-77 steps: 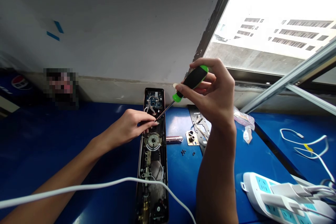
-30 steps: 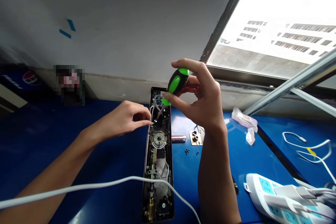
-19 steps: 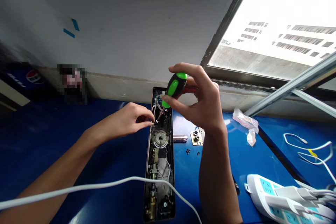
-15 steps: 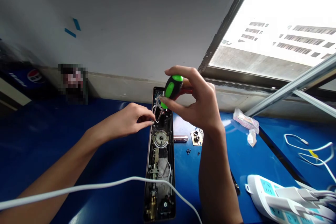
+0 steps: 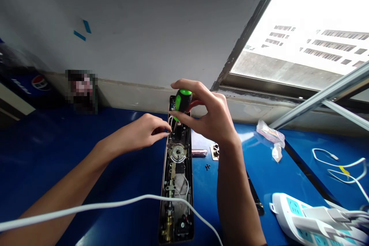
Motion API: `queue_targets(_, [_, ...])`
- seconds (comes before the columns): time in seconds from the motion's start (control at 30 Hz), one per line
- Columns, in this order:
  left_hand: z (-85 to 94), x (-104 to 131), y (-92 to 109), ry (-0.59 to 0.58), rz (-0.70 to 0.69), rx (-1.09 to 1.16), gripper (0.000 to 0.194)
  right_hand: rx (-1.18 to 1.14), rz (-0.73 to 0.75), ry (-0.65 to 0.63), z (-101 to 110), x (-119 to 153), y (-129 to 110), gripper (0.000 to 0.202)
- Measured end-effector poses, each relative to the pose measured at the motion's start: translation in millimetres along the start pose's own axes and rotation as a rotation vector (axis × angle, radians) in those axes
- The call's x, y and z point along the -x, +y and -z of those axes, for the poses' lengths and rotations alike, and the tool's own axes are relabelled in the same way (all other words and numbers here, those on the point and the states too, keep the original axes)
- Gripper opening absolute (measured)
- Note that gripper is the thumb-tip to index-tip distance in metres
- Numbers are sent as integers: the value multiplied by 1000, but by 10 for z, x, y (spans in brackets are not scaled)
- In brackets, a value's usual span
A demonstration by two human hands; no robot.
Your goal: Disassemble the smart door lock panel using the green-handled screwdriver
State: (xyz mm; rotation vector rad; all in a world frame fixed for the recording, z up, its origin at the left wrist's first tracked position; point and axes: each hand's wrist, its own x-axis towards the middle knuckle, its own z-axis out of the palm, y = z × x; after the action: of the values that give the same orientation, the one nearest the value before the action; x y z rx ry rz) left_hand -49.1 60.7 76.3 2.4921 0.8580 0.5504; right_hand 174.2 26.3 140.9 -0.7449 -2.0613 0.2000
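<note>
A short green-and-black screwdriver [image 5: 182, 102] is held in my right hand [image 5: 209, 113], its handle leaning slightly and its shaft pointing down. The tip is inside the upper part of a long, narrow, opened lock housing [image 5: 178, 169]. My left hand [image 5: 147, 130] reaches in from the left with thumb and forefinger pinched together at the housing's left edge, close to the tip; whatever sits between them is too small to tell. Inside the housing show wires, a round disc part [image 5: 177, 153] and a brass cylinder [image 5: 168, 226].
A white cable [image 5: 115, 203] crosses in front, over the housing. Right of the housing lie a metallic tube [image 5: 199, 153], small black screws [image 5: 207, 167] and a metal plate part [image 5: 215, 151], partly behind my right arm. A white power strip [image 5: 278, 207] stands at lower right.
My right hand has shifted left, bringing the screwdriver handle more upright over the housing. The left hand keeps nearly the same place and pinch.
</note>
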Motion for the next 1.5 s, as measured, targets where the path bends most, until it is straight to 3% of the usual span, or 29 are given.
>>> queue_targets(0.53, [46, 60, 193, -103, 0, -130, 32, 18, 4, 9, 2, 7, 20, 40])
queue_targets(1.17, [59, 50, 191, -162, -14, -116, 31, 15, 22, -2, -19, -5, 2, 42])
queue_targets(1.37, [124, 68, 168, -86, -20, -114, 30, -179, 4, 4, 1, -20, -43, 35])
queue_targets(1.5, [97, 59, 141, -50, -29, -106, 25, -92, 26, 106, 2, -17, 2, 28])
